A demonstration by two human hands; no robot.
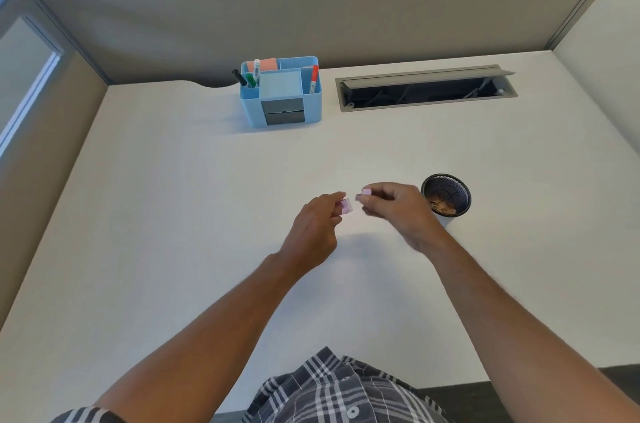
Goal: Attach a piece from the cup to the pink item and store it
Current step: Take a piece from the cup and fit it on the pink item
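The head view looks down on a pale desk inside a cubicle. The person's left hand is closed in a pinch on the pink item, a small blurred thing held above the desk just in front of the fingertips. The right hand is closed too, its thumb and forefinger pinched on a small piece; the piece is too small and blurred to tell what it is. The two held things are near each other but apart, with a narrow gap between them. Just to the right of the right hand stands the dark mesh cup, upright on the desk, with what look like small metallic pieces at its bottom. At the far side of the desk sits a blue organiser holding markers and note pads, well apart from the hands.

The step in hand appears to be the attaching itself: the piece seems already taken from the cup and is being lined up with the pink item. The next move likely calls for closing the gap and fixing the piece on while the left hand holds steady. Storing remains undone; the organiser looks the likely place.
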